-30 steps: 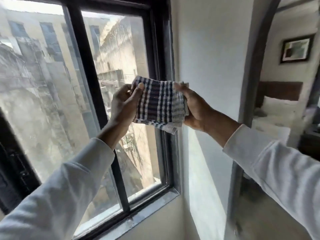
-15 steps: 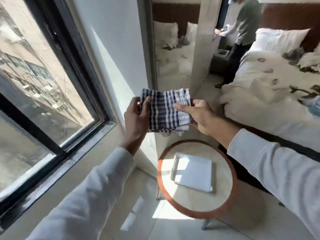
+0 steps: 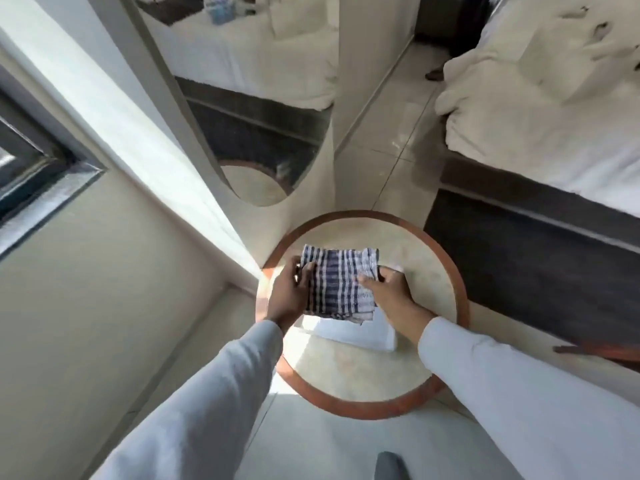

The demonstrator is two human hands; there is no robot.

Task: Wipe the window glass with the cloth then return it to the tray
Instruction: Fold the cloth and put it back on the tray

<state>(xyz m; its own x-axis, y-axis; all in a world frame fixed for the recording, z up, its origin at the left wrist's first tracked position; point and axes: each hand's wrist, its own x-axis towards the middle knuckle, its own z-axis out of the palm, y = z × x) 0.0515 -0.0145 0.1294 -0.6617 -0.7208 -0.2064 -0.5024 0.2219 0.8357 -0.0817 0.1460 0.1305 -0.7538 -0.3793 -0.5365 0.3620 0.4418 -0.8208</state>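
Observation:
A folded blue-and-white checked cloth (image 3: 337, 282) is stretched between both my hands above the white tray (image 3: 360, 336). My left hand (image 3: 289, 294) grips its left edge and my right hand (image 3: 389, 291) grips its right edge. The tray rests on a small round table (image 3: 433, 271) with a brown rim, and the cloth and hands cover most of it. Whether the cloth touches the tray cannot be told. Only a corner of the window frame (image 3: 41, 168) shows at the far left.
A bed (image 3: 554, 116) with white bedding stands at the right, its dark base close to the table. A tall wall mirror (image 3: 242, 98) rises behind the table. A white wall meets the table's left side. Tiled floor (image 3: 391, 133) runs between bed and mirror.
My view swung from the window down to the round table. Both hands carried the cloth away from the glass and lowered it over the tray.

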